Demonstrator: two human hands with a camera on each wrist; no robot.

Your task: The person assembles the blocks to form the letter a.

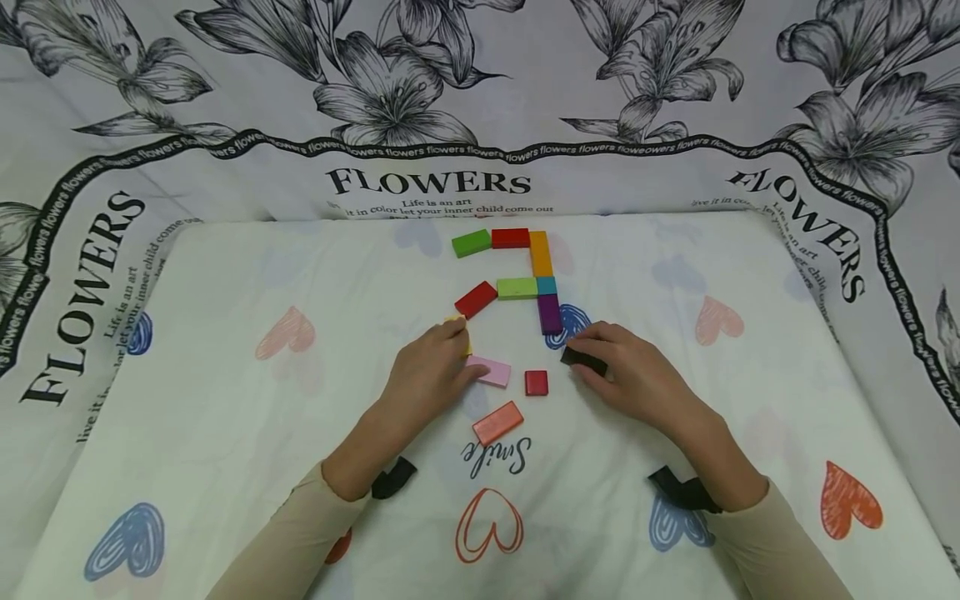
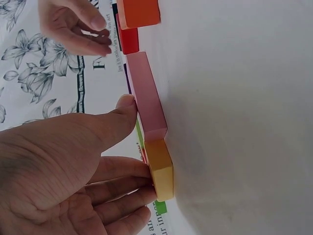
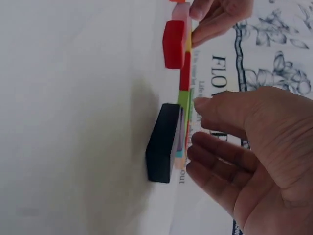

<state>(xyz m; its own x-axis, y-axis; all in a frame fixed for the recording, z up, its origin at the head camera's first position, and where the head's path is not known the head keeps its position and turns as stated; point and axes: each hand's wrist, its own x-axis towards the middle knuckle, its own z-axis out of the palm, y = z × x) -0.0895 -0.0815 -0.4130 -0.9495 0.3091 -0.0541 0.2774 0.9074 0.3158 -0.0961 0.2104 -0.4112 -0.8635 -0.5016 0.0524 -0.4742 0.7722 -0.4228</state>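
My left hand (image 1: 427, 367) touches two blocks on the white cloth. Its thumb lies against the pink block (image 2: 146, 95), while its fingertips rest along the yellow block (image 2: 160, 169); the two blocks meet end to end. My right hand (image 1: 637, 375) is beside the black block (image 1: 583, 362), thumb and fingers spread. In the right wrist view a small gap shows between those fingertips and the block. A small red block (image 1: 536, 382) sits between the hands, and a salmon-orange block (image 1: 498, 423) lies nearer to me.
Farther back, blocks form a bent line: green (image 1: 472, 242), red (image 1: 511, 238), orange (image 1: 540, 253), teal (image 1: 546, 286), lime (image 1: 517, 288) and another red one (image 1: 476, 300). A purple block (image 1: 550, 314) extends from the teal one toward the black block.
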